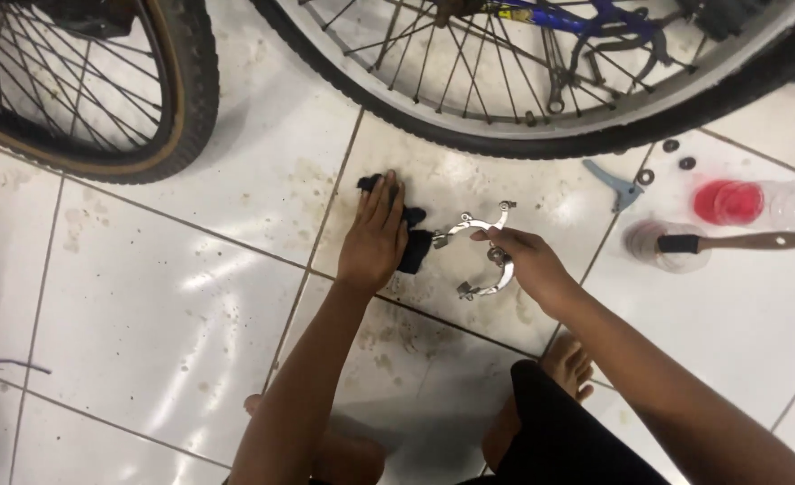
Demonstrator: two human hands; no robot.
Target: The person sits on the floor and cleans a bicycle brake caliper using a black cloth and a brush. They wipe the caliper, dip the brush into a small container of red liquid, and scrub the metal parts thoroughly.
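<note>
- The white tiled floor (146, 296) is filling the view, its glossy tiles showing brownish smears and specks, with grey grout lines running slantwise across it.
- A bicycle wheel (541, 135) with a black tyre and silver spokes is arching across the top, a blue frame (586, 16) showing through it; a second wheel (159, 135) with a tan-edged tyre is standing at the upper left.
- The person is crouching, bare feet (570, 364) resting on the tiles.
- The left hand (375, 238) is lying flat, fingers stretched out, pressing a black rag (412, 247) onto the floor; its grip is released, not closing on the cloth.
- The right hand (527, 260) is pinching a silver brake caliper (483, 256), which is lying on the floor just beside the rag.
- To the right, a brush (738, 242) is resting across a clear cup (662, 251), near a red-capped clear bottle (756, 202).
- A blue lever (617, 184) and small dark washers (676, 154) are lying near the big wheel.
</note>
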